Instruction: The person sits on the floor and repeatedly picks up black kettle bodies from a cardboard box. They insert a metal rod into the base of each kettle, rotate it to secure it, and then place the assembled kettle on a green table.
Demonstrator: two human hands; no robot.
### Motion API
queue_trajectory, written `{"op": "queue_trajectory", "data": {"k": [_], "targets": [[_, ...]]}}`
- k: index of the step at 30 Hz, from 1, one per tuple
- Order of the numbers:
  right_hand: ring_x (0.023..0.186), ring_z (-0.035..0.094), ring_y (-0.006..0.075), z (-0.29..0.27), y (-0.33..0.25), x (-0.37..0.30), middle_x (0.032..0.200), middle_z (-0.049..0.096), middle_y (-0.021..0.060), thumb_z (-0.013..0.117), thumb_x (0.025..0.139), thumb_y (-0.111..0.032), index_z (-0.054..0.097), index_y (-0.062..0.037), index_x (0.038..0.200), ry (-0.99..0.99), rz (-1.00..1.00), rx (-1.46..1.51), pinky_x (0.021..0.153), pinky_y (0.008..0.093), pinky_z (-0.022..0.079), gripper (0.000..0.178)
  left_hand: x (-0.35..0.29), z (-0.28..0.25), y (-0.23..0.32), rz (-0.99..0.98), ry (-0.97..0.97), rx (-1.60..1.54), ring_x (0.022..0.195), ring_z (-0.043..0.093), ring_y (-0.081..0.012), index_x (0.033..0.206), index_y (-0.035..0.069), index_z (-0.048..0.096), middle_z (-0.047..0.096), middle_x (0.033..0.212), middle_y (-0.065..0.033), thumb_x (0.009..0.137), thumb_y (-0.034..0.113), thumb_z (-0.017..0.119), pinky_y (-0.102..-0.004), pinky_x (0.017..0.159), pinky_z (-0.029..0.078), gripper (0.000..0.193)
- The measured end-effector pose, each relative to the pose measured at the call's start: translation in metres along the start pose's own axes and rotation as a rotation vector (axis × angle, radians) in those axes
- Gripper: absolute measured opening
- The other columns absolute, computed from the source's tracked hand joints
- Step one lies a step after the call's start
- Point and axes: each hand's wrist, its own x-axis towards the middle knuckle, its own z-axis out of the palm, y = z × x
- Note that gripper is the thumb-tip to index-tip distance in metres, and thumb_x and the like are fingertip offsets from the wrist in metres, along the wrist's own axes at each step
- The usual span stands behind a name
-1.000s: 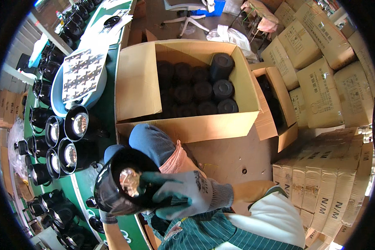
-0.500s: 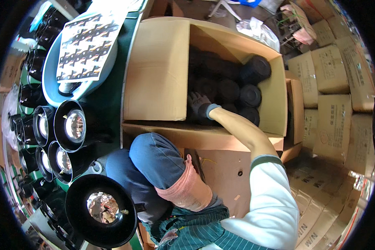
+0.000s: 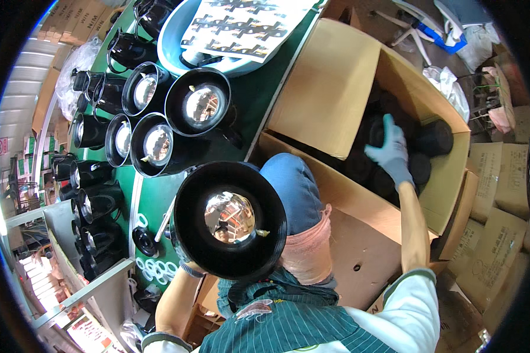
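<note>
A: Item one, the pot?
B: Pot [image 3: 229,220], black, one. Location: near centre, before the person's lap. Tilted, mouth turned up to view; bottom mirror-bright, small pale tab inside.

A: Left hand?
B: Left hand [image 3: 184,257], gloved. Holding the pot from its left, near side; fingers mostly hidden behind it.

A: Right hand?
B: Right hand [image 3: 390,152], grey and teal glove. Thumb and fingers spread wide, over the carton [image 3: 347,183]. Contact with the contents: cannot tell.

A: Contents of the carton?
B: Cylinders [image 3: 434,138], black, several, the left ones in shadow. Left flap folded over part of the opening. Carton stands right of the table, beyond the knees.

A: Table?
B: Table [image 3: 164,194], green, left side. On it: more pots [image 3: 152,144], black, grouped, several with bright bottoms showing; basin [image 3: 169,42], light blue, farther off, printed sheet [image 3: 241,26] across its top; disc [image 3: 145,241], black, round; rings [image 3: 156,269], white, loose cluster, just nearer than the disc.

A: Remaining stock?
B: Boxes [image 3: 500,241], brown, stacked at far right. Pink cloth [image 3: 308,252], one, around the person's thigh, right of the pot.
</note>
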Motion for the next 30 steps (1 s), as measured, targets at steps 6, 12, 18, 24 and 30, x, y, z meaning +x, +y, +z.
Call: {"op": "queue_trajectory", "data": {"k": [6, 12, 18, 24, 30], "targets": [[0.142, 0.046, 0.0291, -0.140, -0.132, -0.154, 0.153, 0.047, 0.0174, 0.103, 0.052, -0.039, 0.032, -0.0021, 0.158, -0.328, -0.747, 1.075, 0.122, 0.0425, 0.033, 0.133, 0.012, 0.013, 0.005, 0.104, -0.085, -0.001, 0.113, 0.066, -0.0292, 0.131, 0.000, 0.061, 0.066, 0.123, -0.0147, 0.093, 0.017, 0.067, -0.0406, 0.099, 0.054, 0.042], [0.142, 0.046, 0.0352, -0.133, -0.172, -0.217, 0.153, 0.045, 0.0210, 0.102, 0.054, -0.045, 0.032, -0.0043, 0.159, -0.278, -0.846, 0.856, 0.120, 0.0455, 0.036, 0.132, -0.004, 0.018, 0.023, 0.224, -0.194, 0.056, 0.110, 0.068, -0.0284, 0.128, 0.000, 0.064, 0.068, 0.119, -0.0140, 0.092, 0.017, 0.068, -0.0392, 0.098, 0.054, 0.040], [0.139, 0.050, 0.0348, -0.124, -0.184, -0.252, 0.152, 0.046, 0.0191, 0.102, 0.052, -0.049, 0.031, -0.0026, 0.159, -0.279, -0.895, 0.885, 0.118, 0.0474, 0.039, 0.137, -0.041, 0.016, 0.047, 0.460, -0.226, 0.338, 0.107, 0.069, -0.0275, 0.125, 0.001, 0.066, 0.069, 0.116, -0.0133, 0.091, 0.018, 0.068, -0.0379, 0.096, 0.055, 0.038], [0.144, 0.044, 0.0366, -0.124, -0.189, -0.273, 0.157, 0.041, 0.0187, 0.102, 0.050, -0.050, 0.026, -0.0035, 0.161, -0.161, -1.063, 0.706, 0.119, 0.0463, 0.039, 0.142, -0.078, 0.029, 0.076, 0.825, -0.260, 0.774, 0.105, 0.070, -0.0267, 0.122, 0.001, 0.069, 0.071, 0.112, -0.0126, 0.090, 0.018, 0.069, -0.0365, 0.095, 0.056, 0.036], [0.148, 0.037, 0.0432, -0.124, -0.201, -0.288, 0.162, 0.035, 0.0211, 0.102, 0.051, -0.050, 0.023, -0.0049, 0.162, -0.031, -1.177, 0.620, 0.120, 0.0504, 0.037, 0.143, -0.085, 0.051, 0.096, 0.905, -0.587, 0.923, 0.102, 0.072, -0.0259, 0.119, 0.002, 0.071, 0.073, 0.108, -0.0119, 0.089, 0.019, 0.070, -0.0351, 0.093, 0.056, 0.035]]}}
